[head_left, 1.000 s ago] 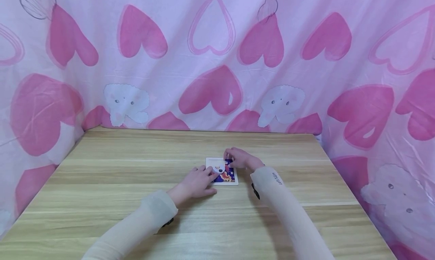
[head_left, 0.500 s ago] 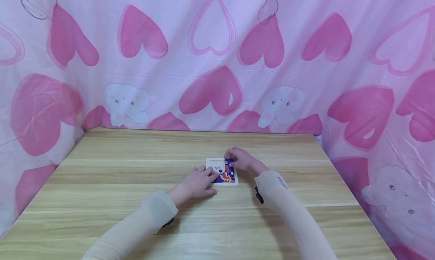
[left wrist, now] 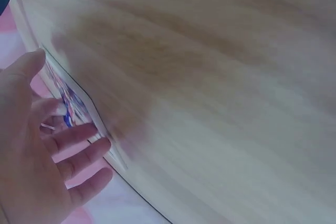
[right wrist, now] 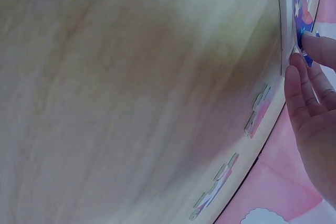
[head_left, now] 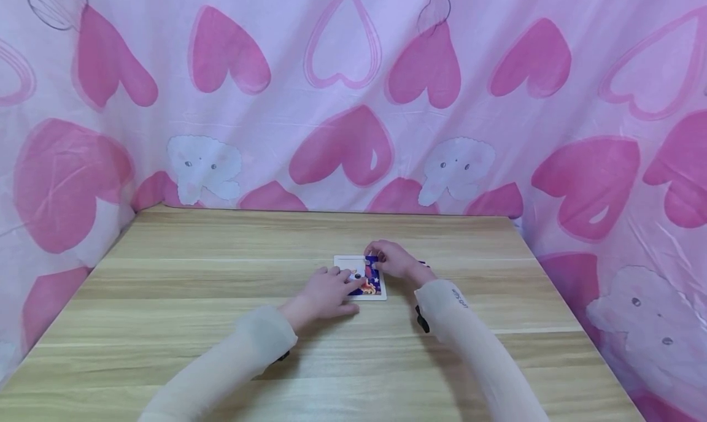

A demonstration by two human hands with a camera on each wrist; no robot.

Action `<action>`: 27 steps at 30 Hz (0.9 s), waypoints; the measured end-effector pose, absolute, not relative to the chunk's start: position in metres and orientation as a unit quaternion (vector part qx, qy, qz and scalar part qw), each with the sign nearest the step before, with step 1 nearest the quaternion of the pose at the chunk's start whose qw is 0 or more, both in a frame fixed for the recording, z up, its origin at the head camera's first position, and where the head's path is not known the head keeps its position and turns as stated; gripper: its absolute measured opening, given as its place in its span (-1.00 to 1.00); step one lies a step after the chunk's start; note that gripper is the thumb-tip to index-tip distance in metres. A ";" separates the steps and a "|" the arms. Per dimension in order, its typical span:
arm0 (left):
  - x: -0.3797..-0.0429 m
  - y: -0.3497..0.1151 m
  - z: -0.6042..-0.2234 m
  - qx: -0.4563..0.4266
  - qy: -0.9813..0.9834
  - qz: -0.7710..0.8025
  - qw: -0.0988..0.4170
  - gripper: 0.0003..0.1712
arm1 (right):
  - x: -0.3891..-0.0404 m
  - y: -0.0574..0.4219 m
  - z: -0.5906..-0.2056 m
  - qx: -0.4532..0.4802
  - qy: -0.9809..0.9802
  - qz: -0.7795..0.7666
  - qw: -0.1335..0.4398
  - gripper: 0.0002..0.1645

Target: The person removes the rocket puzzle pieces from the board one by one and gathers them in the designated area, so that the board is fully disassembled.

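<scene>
A small jigsaw puzzle [head_left: 371, 287] with a white rim lies flat near the table's middle. Its picture is dark blue with stars and orange shapes, and a pale bare patch shows at upper left. My left hand [head_left: 328, 294] rests on its left side, fingers spread and fairly straight, hiding that edge; the left wrist view shows this hand [left wrist: 39, 145] beside the puzzle rim. At the far right corner, my right hand [head_left: 394, 259] pinches a blue puzzle piece [right wrist: 307, 59] between thumb and fingers. That piece's lower side is hidden by the fingers.
Two loose puzzle pieces, one nearer the hand [right wrist: 259, 111] and one farther off [right wrist: 215, 187], lie on the table in the right wrist view. Dark blue bits [head_left: 424, 264] peek out behind the right wrist. A pink heart-patterned curtain [head_left: 342, 146] borders the wooden table [head_left: 232, 244].
My left hand has shifted slightly right across the puzzle, its fingers reaching farther over the picture. My right forearm has swung a little to the right while its fingertips stay at the same corner.
</scene>
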State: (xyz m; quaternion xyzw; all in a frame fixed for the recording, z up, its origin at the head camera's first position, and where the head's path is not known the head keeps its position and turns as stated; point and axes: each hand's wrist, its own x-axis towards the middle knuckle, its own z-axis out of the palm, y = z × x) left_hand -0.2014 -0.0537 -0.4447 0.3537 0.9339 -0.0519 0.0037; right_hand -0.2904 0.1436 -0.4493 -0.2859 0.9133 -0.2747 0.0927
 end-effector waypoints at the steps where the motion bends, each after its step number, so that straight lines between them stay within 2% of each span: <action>1: -0.202 -0.051 -0.445 0.355 0.933 -0.066 -0.002 -0.23 | -0.290 0.143 -0.449 -0.288 0.913 -0.274 0.092 -0.66; 8: -0.203 -0.043 -0.446 0.354 0.928 -0.110 -0.037 -0.18 | -0.290 0.142 -0.448 -0.289 0.914 -0.270 0.091 -0.68; 14: -0.202 -0.040 -0.444 0.373 0.923 -0.093 -0.008 -0.13 | -0.290 0.143 -0.448 -0.302 0.911 -0.269 0.088 -0.68; 22: -0.206 -0.042 -0.440 0.378 0.924 -0.051 0.026 -0.28 | -0.290 0.142 -0.448 -0.298 0.912 -0.265 0.094 -0.67; 27: -0.207 -0.042 -0.440 0.378 0.923 -0.056 0.037 -0.23 | -0.288 0.142 -0.445 -0.290 0.917 -0.257 0.090 -0.67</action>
